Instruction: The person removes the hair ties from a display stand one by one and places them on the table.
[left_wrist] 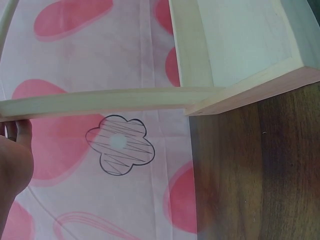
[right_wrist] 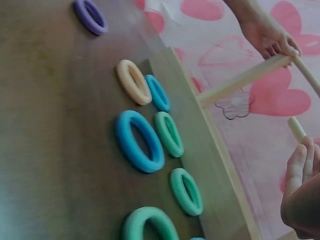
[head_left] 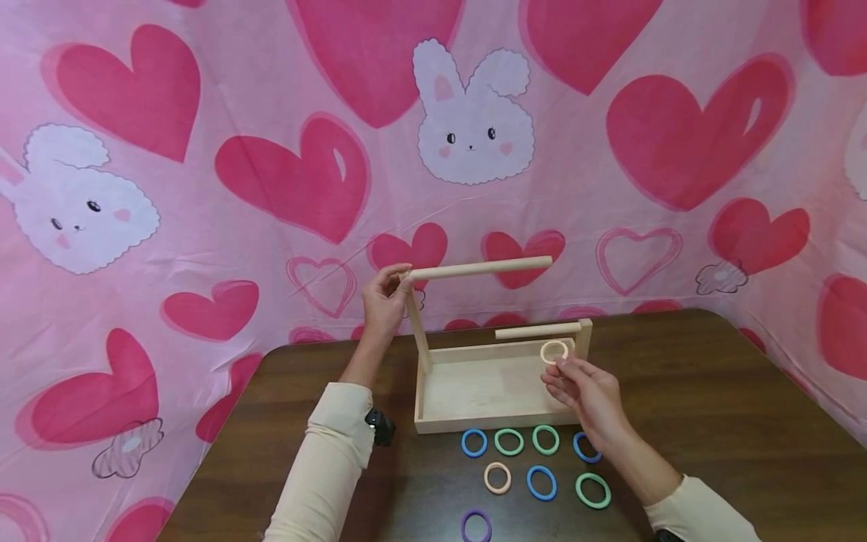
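Note:
My left hand (head_left: 384, 305) pinches the top corner of a pale wooden stand, where a tall post (head_left: 418, 331) meets a long horizontal rod (head_left: 481, 268). In the left wrist view, the fingers (left_wrist: 22, 131) lie against that post near its upper end. My right hand (head_left: 594, 399) holds a small cream ring (head_left: 543, 354) upright between thumb and fingers, above the right part of the wooden tray (head_left: 488, 384). Behind the ring, a shorter rod (head_left: 535, 331) juts left from a short post (head_left: 584, 340). In the right wrist view, the right hand (right_wrist: 305, 195) hides the ring.
Several rings lie on the dark table (head_left: 698, 421) before the tray, including a blue ring (head_left: 463, 443), a green ring (head_left: 509, 454), a peach ring (head_left: 497, 491) and a purple ring (head_left: 476, 512). A pink cloth (head_left: 271, 60) with hearts hangs behind the table.

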### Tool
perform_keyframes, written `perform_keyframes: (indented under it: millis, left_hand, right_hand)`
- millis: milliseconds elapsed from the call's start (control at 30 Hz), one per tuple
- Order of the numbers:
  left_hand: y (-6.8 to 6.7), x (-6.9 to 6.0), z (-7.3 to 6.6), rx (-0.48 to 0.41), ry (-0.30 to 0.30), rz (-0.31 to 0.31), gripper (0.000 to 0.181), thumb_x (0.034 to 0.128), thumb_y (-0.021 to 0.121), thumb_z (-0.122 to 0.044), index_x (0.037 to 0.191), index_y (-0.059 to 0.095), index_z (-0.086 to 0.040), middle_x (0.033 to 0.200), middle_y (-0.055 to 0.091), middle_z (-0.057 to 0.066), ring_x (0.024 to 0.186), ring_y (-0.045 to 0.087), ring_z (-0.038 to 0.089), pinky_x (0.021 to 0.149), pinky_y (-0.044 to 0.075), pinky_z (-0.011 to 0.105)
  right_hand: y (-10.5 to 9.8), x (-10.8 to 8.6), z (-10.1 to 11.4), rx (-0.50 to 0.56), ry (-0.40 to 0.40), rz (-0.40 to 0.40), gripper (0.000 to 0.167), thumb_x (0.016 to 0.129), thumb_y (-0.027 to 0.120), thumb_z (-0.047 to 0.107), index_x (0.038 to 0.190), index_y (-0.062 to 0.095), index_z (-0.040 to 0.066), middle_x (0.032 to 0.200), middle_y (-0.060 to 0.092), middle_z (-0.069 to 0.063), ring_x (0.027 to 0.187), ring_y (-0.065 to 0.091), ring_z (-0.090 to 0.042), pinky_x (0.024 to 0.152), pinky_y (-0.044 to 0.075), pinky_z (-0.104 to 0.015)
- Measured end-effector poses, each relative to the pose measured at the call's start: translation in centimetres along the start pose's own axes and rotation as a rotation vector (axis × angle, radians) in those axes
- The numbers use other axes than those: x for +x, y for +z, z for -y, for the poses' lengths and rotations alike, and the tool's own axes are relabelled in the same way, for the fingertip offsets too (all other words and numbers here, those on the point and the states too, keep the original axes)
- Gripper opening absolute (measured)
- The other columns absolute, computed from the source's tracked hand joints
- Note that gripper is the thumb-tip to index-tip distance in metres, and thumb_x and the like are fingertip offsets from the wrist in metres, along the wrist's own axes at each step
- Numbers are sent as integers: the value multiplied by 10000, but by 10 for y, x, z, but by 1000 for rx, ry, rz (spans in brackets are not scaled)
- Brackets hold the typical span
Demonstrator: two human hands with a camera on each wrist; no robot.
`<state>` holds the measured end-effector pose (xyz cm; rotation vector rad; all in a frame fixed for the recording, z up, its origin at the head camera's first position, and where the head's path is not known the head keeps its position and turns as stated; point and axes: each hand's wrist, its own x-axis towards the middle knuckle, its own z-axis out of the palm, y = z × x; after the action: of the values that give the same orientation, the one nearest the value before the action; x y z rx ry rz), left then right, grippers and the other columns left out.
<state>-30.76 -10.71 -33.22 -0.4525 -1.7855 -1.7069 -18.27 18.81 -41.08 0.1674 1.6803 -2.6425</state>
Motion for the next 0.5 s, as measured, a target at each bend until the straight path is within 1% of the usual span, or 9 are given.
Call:
perform_keyframes:
  millis: [67, 133, 233, 300, 333, 367, 400, 500]
  left_hand:
    - [0, 1, 0, -4, -2, -1, 205, 899, 684, 87, 1099, 668, 132, 878, 723, 206, 738, 617, -34, 717, 538, 126]
    - [0, 1, 0, -8, -5, -4, 207, 899, 688, 81, 1098, 667, 133, 872, 728, 188, 735, 619, -35, 714, 538, 126]
    - [1, 2, -1, -11, -5, -3, 209, 902, 687, 77, 1100, 664, 138, 903, 719, 267, 738, 623, -36, 717, 539, 125]
    - [1, 2, 0, -17, 0, 1, 212, 904, 684, 79, 1104, 661, 144, 925, 698, 324, 741, 621, -30, 719, 539, 128]
    - [1, 1, 0, -20, 4, 4, 212, 904, 684, 77, 1105, 661, 142, 923, 695, 325, 741, 620, -26, 719, 538, 129]
    - [0, 1, 1, -24, 12, 8, 213, 906, 687, 69, 1105, 662, 141, 915, 699, 310, 743, 616, -25, 720, 538, 129]
    - [0, 1, 1, -30, 21, 9, 211, 906, 690, 64, 1102, 664, 137, 898, 713, 268, 743, 615, -22, 718, 537, 129]
    - [-1, 0, 3, -66, 60, 12, 192, 905, 711, 25, 1083, 690, 95, 843, 739, 87, 744, 620, -10, 712, 536, 128]
  right_hand:
    - [-3, -4, -2, -13, 26, 16, 251, 1061, 507, 121, 888, 676, 191, 793, 749, 97, 795, 747, -27, 795, 609, -203]
    - [-6, -8, -4, -30, 58, 33, 230, 1062, 500, 120, 918, 669, 180, 798, 745, 98, 801, 744, -26, 800, 606, -200]
    - [-12, -13, -8, -44, 107, 78, 211, 1064, 490, 129, 957, 668, 165, 809, 740, 97, 819, 742, -26, 813, 604, -199]
    - [-17, -17, -11, -49, 137, 132, 215, 1067, 479, 133, 975, 673, 159, 828, 749, 92, 832, 743, -29, 816, 602, -198]
    - [-20, -19, -13, -45, 154, 169, 223, 1068, 473, 132, 983, 677, 158, 844, 757, 85, 838, 744, -30, 816, 602, -198]
    - [-23, -21, -15, -38, 173, 209, 229, 1071, 465, 129, 992, 677, 157, 859, 762, 80, 845, 744, -32, 815, 602, -200]
    - [-26, -23, -17, -38, 191, 250, 233, 1074, 459, 127, 999, 677, 158, 873, 766, 78, 852, 745, -31, 817, 602, -200]
    - [-34, -29, -24, -31, 258, 373, 225, 1076, 457, 133, 1021, 672, 163, 918, 774, 72, 876, 746, -31, 823, 599, -197]
